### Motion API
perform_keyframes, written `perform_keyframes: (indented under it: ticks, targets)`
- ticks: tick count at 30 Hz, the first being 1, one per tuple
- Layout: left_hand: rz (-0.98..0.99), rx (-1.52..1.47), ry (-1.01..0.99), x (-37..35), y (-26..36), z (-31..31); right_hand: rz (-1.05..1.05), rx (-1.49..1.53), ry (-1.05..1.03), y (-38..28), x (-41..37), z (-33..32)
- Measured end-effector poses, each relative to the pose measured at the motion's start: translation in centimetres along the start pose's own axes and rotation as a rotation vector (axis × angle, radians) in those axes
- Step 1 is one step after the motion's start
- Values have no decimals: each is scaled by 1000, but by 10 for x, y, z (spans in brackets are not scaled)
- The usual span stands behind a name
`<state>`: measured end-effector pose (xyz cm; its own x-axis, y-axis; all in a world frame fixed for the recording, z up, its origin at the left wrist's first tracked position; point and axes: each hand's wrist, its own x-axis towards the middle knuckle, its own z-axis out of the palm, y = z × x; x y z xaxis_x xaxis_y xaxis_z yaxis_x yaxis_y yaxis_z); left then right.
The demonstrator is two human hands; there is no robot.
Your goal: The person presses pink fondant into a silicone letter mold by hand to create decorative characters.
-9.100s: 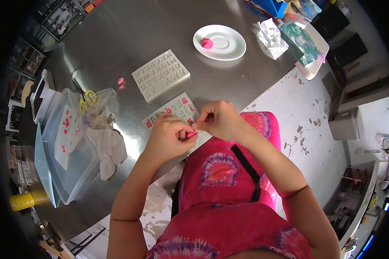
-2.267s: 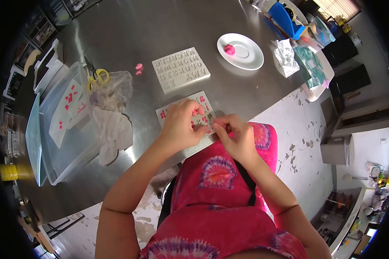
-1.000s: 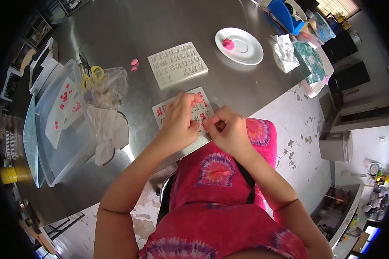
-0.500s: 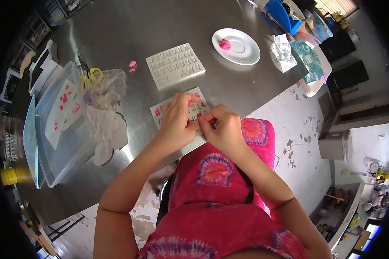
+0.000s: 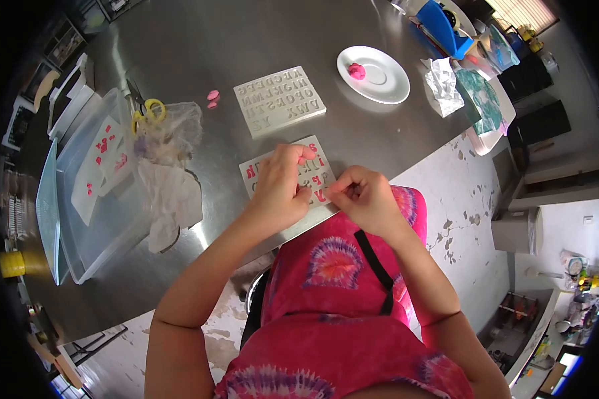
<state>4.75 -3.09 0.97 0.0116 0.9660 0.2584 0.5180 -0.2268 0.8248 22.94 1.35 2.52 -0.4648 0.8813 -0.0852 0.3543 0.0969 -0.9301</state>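
A pale letter mould (image 5: 316, 147) lies near the table's front edge, with pink dough-like paste (image 5: 251, 171) filling several of its letter hollows. Over its left and middle part rests my left hand (image 5: 281, 188), fingers curled, thumb tip by a small pink bit. What sits inside those fingers is hidden. My right hand (image 5: 369, 199) is at the mould's right edge, thumb and forefinger pinched together beside a pink-filled letter. Whether a scrap is between them is too small to tell.
Beyond lies a second letter mould (image 5: 279, 100). Two pink pieces (image 5: 213, 100) are left of it; a white saucer (image 5: 396, 86) bears a pink lump (image 5: 357, 71). At left are scissors (image 5: 154, 110), crumpled plastic (image 5: 183, 126) and a clear tub (image 5: 80, 266). Crumpled paper (image 5: 444, 86) lies right.
My right hand has shifted from the mould's middle towards its right edge, uncovering pink-filled letters. My left hand stays over the mould. The whole view has shifted slightly.
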Motion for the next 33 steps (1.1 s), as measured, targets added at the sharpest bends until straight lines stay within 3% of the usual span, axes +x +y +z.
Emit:
perform_keyframes:
  ticks: [5, 7, 14, 23, 25, 29, 33]
  targets:
    - [9, 11, 11, 1, 0, 0, 84, 8, 36, -2, 0, 9]
    - [-16, 39, -20, 1, 1, 0, -173, -159, 129, -6, -3, 16]
    - [-6, 14, 1, 1, 3, 0, -138, -209, 31, -17, -3, 10]
    - [45, 38, 45, 0, -1, 5, -250, -265, 168, -6, -7, 20]
    - [54, 35, 51, 1, 0, 3, -32, 20, 82, 0, -7, 14]
    - [30, 12, 32, 0, 0, 3, 85, 131, 36, -8, -6, 4]
    - [35, 21, 38, 1, 3, 1, -327, -179, 72, -6, -20, 9]
